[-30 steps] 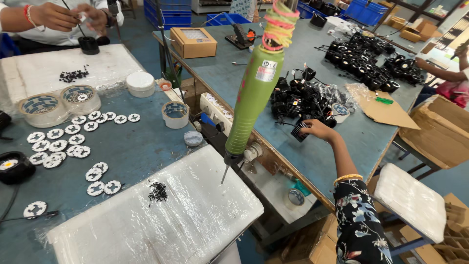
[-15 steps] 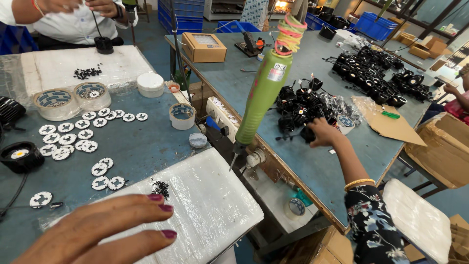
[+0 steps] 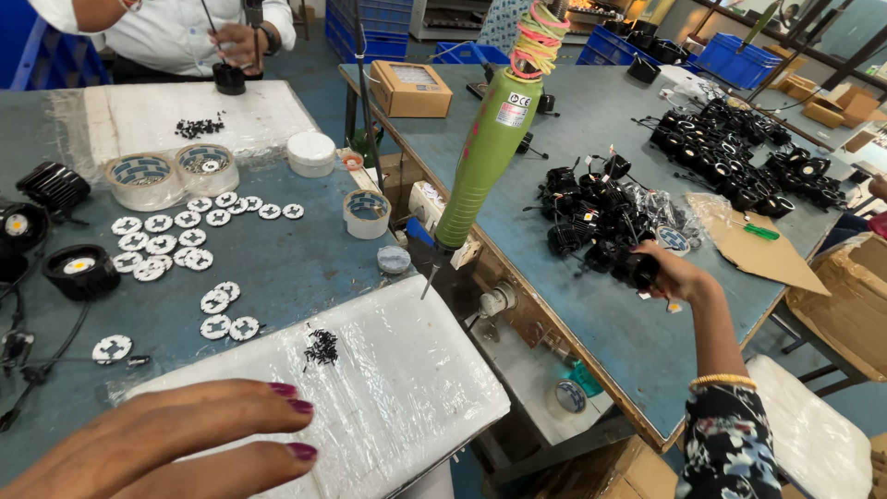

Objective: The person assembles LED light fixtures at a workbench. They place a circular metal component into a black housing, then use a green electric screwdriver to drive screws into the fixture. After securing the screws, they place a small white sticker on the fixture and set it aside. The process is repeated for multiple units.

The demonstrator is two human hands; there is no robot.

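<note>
Black lamp housing point(image 3: 636, 268), right hand point(image 3: 674, 273), brown carton point(image 3: 411, 88)

The left hand point(image 3: 176, 444) shows bare at the near left edge of the view, its fingers long and slim, with two fingernails point(image 3: 294, 427) painted a dark magenta, glossy and neatly rounded. No ring or watch shows on it, and its wrist is out of the frame. The right hand point(image 3: 670, 273) is bare too, and its nails are hidden from this side. On the right wrist sits a thin gold bangle point(image 3: 721, 380). Just nearer, the forearm is covered by a dark sleeve point(image 3: 730, 444) printed with small white and pink flowers.
</note>
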